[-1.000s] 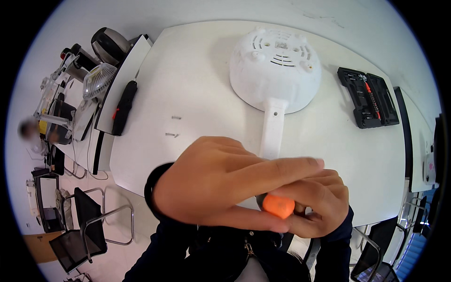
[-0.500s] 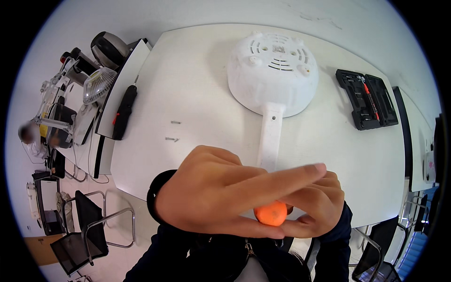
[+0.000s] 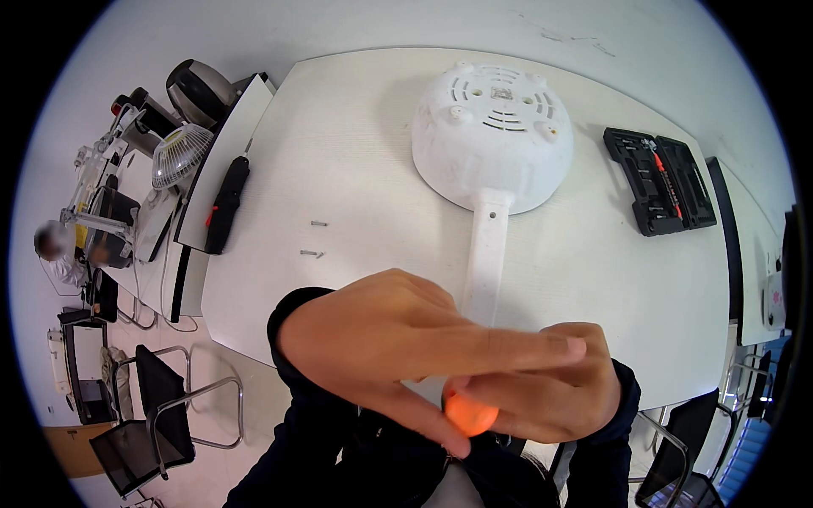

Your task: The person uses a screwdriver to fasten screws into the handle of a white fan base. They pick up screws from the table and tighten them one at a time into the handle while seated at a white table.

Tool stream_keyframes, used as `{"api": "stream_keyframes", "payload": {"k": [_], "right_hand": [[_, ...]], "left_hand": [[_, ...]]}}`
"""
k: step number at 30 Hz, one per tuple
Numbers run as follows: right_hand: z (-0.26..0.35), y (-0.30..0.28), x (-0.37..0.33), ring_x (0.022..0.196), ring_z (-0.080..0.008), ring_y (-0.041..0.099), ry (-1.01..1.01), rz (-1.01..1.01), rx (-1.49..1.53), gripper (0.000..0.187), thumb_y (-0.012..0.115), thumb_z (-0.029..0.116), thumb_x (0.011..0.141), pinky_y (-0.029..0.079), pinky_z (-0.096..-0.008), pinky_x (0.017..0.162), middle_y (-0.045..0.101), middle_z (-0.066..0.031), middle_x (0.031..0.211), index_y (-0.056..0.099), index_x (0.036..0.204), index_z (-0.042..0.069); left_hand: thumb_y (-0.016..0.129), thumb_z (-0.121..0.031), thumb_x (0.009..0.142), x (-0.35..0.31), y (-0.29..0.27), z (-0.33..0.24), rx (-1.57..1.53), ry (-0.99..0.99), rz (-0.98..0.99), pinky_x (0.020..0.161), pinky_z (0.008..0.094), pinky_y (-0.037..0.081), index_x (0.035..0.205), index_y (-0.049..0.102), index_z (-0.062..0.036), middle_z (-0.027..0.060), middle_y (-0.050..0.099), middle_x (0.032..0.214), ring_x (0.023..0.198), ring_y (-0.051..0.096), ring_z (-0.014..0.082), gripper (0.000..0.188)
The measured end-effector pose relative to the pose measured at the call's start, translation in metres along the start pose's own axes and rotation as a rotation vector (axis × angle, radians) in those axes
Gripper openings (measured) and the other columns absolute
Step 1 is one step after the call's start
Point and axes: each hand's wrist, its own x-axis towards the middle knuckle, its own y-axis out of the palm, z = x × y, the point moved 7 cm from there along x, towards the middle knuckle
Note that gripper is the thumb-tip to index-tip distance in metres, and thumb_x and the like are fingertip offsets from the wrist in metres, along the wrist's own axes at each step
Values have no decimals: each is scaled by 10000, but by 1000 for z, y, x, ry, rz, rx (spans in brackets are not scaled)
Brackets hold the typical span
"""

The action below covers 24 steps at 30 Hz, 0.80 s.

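Close under the camera, my left hand [image 3: 398, 347] and my right hand [image 3: 550, 394] meet around a small round orange thing [image 3: 468, 415]. The right hand's fingers curl about it, and the left hand's fingers lie across on top and touch it. What the orange thing belongs to is hidden by the hands. Beyond them, on the white table [image 3: 356, 169], a white round appliance [image 3: 491, 135] lies upside down, its long white handle [image 3: 486, 258] running toward my hands.
Two small screws [image 3: 314, 239] lie left of the handle. An open black tool case [image 3: 660, 179] sits at the table's right. A black screwdriver-like tool [image 3: 225, 206], a small fan [image 3: 179, 155] and clutter lie on the left side desk. Chairs [image 3: 152, 406] stand at lower left.
Both hands stay pressed together around the orange thing. The orange thing has slid slightly left and lower beneath the left fingers. The appliance has not moved.
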Motion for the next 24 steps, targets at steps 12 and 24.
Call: {"api": "stream_keyframes", "payload": {"k": [12, 24], "right_hand": [[-7, -19, -10, 335, -95, 373, 139, -94, -113, 339, 710, 127, 606, 251, -231, 336, 436, 36, 490, 601, 924, 77], [-4, -5, 0, 343, -83, 439, 94, 110, 47, 296, 746, 194, 708, 284, -212, 358, 570, -15, 538, 660, 955, 56]], "left_hand": [[837, -360, 543, 16, 2, -9, 392, -77, -161, 485, 199, 400, 1203, 465, 100, 82, 682, 726, 552, 613, 124, 886], [835, -261, 599, 7, 4, 21, -296, -193, 144, 570, 246, 521, 1243, 367, 166, 213, 660, 789, 638, 662, 210, 903]]}}
